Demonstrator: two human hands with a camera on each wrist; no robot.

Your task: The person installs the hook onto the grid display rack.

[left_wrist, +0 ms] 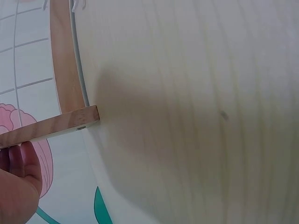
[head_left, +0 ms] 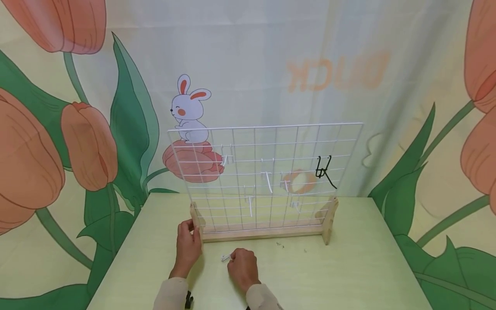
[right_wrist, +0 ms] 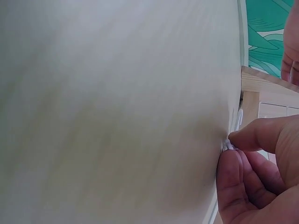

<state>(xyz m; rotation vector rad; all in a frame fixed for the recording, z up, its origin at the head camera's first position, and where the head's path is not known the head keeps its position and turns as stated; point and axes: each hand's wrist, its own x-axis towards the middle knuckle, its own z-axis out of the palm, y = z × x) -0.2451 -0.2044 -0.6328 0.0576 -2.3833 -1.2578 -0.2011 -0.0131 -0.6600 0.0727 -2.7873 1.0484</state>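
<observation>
A white wire grid rack (head_left: pixel 263 161) stands upright in a wooden base (head_left: pixel 263 234). My left hand (head_left: pixel 188 245) grips the wooden side support (head_left: pixel 195 215) at the rack's left end; in the left wrist view its fingertips (left_wrist: pixel 29 158) lie against that wood. Low over the table in front of the base is my right hand (head_left: pixel 244 268). Between thumb and fingertips it pinches a small white hook (head_left: pixel 226 257), whose end pokes out to the left. The right wrist view shows the pinched part of the hook (right_wrist: pixel 229 144) close by the tabletop, mostly covered by the fingers.
Several white hooks (head_left: pixel 268 181) hang on the grid, and a black hook (head_left: pixel 321 172) hangs at its upper right. Tiny dark specks (head_left: pixel 280 244) lie on the pale table (head_left: pixel 348 267) before the base. Behind the table hangs a curtain (head_left: pixel 248 64) printed with tulips and a rabbit.
</observation>
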